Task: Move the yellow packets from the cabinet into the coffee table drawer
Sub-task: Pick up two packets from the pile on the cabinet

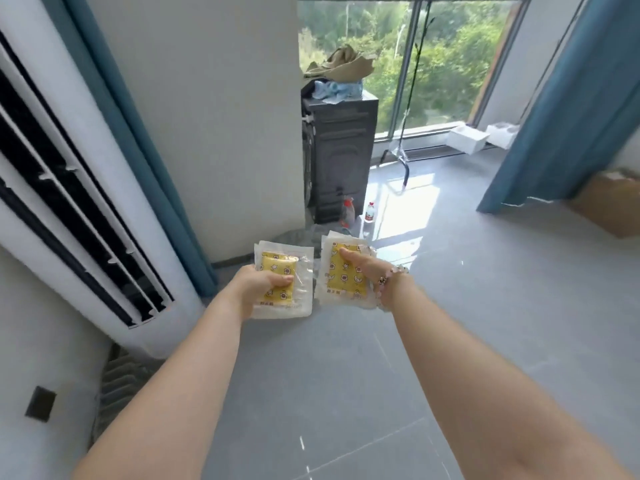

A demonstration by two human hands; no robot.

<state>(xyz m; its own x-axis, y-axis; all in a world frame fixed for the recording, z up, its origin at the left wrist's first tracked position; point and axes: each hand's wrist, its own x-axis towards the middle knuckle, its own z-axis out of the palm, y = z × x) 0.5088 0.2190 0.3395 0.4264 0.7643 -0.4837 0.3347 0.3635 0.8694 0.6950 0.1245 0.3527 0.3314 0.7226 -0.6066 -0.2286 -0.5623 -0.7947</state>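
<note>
Gripped in the left hand (258, 285), thumb curled over the yellow face: left stack of packets (277, 263), just at 7 o'clock of the view's centre. Pinched likewise in the right hand (367, 271), thumb laid up along the print: right stack of packets (341, 277), just at 5 o'clock of centre, beside the other with edges nearly meeting. Both held in the air above the grey floor (450, 341), printed faces up toward the camera, long axes running from 6 to 12 o'clock, the right one leaning slightly toward 1.

Fingers under each stack hidden. Number of packets per stack impossible to count; only fanned clear edges showing. Small print along the 6 o'clock edges too fine to read.

Clear plastic sleeves with wide see-through borders around a yellow pad dotted with small cartoon figures.

Beaded bracelet (391, 273) on the right wrist. At 9 o'clock, a white standing air conditioner (69, 202) and a blue curtain (145, 150); at 12, a dark appliance (341, 150) by the window (433, 64)
</note>
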